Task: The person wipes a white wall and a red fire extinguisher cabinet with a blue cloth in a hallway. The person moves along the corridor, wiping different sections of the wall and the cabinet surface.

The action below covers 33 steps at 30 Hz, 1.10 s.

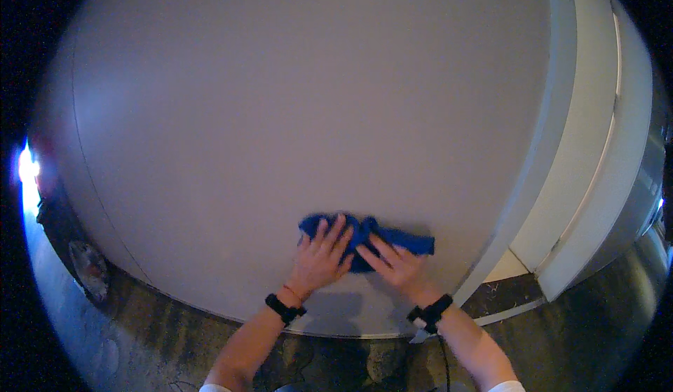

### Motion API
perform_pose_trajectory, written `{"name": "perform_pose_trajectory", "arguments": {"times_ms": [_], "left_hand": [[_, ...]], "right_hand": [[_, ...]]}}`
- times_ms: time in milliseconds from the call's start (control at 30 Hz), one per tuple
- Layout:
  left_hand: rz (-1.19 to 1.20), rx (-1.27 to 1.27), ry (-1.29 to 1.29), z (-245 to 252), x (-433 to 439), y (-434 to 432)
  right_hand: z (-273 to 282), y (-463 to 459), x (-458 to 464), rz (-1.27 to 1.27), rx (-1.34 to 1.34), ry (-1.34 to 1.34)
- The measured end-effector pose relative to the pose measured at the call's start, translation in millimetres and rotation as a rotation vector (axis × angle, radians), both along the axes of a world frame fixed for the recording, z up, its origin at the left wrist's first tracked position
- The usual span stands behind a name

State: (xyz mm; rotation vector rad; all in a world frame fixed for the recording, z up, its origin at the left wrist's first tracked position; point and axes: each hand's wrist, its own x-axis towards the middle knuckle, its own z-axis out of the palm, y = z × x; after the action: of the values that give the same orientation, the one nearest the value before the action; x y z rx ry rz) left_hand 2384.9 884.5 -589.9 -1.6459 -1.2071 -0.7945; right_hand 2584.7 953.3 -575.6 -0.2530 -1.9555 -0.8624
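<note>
A bunched blue cloth [363, 229] lies against the lower part of a large, smooth, light-coloured panel [315, 118]. My left hand [324, 255] presses on the left half of the cloth with its fingers spread. Close beside it, my right hand [397, 266] rests on the cloth's right half, its fingers pointing up and to the left. The cloth's right end sticks out past my right hand. Each wrist wears a black strap, and a dark cable hangs near the right one. What lies under the palms is hidden.
At the right, the panel ends at a pale vertical edge [536, 150], beside a recess with a dark, littered floor [505, 297]. A thin seam runs down the panel's left side. Below the panel's bottom edge is a stained dark floor [173, 344]. Bright light shines at the far left.
</note>
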Motion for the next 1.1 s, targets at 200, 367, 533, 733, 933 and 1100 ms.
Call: {"name": "perform_pose_trajectory", "arguments": {"times_ms": [200,367,533,733,933,1100], "left_hand": [[0.009,0.235,-0.196,132.3,8.1,7.8],[0.020,0.159,-0.175,101.9,9.4,3.5],[0.043,0.023,-0.054,-17.9,-12.3,-13.0],[0.067,0.035,-0.128,4.8,-22.9,0.1],[0.065,0.256,-0.290,51.9,-17.0,8.3],[0.151,-0.173,-0.261,-74.0,-20.4,-14.7]], "right_hand": [[142.5,11.9,-19.6,-0.058,0.115,0.335],[98.7,5.7,-26.7,-0.001,0.024,0.282],[-28.7,-10.5,-20.4,-0.014,-0.010,0.050],[5.7,-7.8,-27.5,-0.018,0.027,-0.028],[49.6,5.8,-52.1,0.023,-0.017,0.256],[-68.8,-9.0,-39.7,0.018,-0.168,-0.032]]}}
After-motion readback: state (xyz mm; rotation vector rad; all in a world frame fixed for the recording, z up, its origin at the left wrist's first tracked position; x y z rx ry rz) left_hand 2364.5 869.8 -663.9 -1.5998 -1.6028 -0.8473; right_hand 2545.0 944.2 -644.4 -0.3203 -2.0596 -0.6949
